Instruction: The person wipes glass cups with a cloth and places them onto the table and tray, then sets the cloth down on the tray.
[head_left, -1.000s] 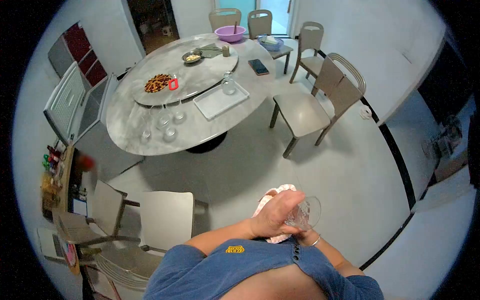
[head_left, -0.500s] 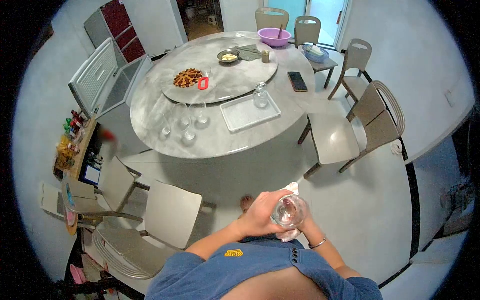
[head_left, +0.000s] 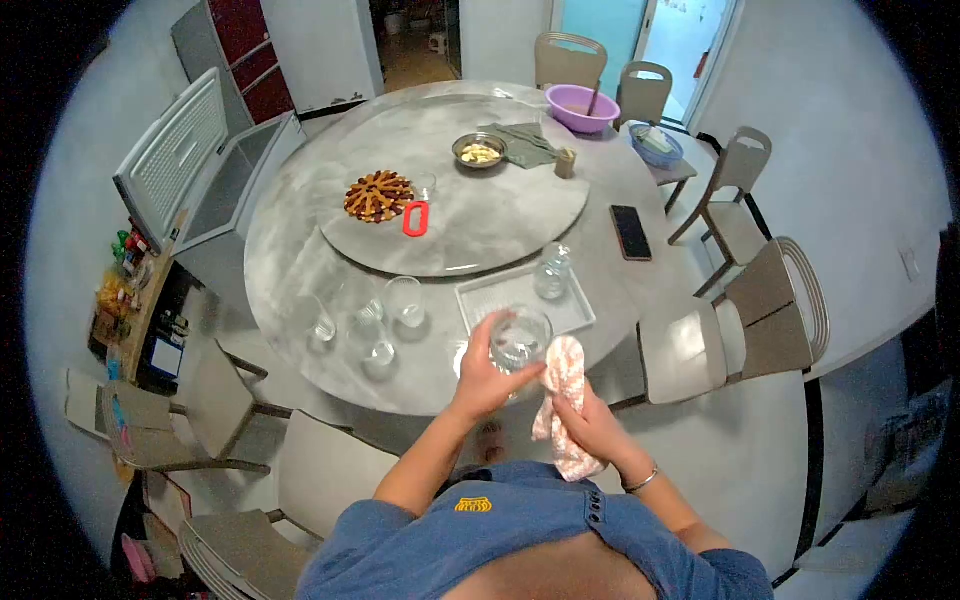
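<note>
My left hand (head_left: 484, 372) is wrapped round a clear drinking glass (head_left: 521, 338), its mouth facing up toward me, just over the near edge of the round table. In my right hand (head_left: 594, 425) is a pink and white patterned cloth (head_left: 566, 395), gripped and hanging down beside the glass. Beyond the glass lies a white tray (head_left: 470, 297) with stacked clear glassware (head_left: 552, 272) on its right end. Several clear glasses (head_left: 405, 302) stand on the table to the left of my left hand.
A grey marbled turntable (head_left: 500, 225) bears a patterned trivet (head_left: 379, 196), a red-rimmed item (head_left: 416, 219) and a metal bowl (head_left: 480, 151). A phone (head_left: 630, 233) and a purple basin (head_left: 583, 108) are farther right. Chairs (head_left: 690, 355) surround the table; an open chest freezer (head_left: 235, 185) stands left.
The glass has moved forward and left, toward the table, in my left hand. My right hand has drawn the cloth away from the glass. The view has shifted closer to the table.
</note>
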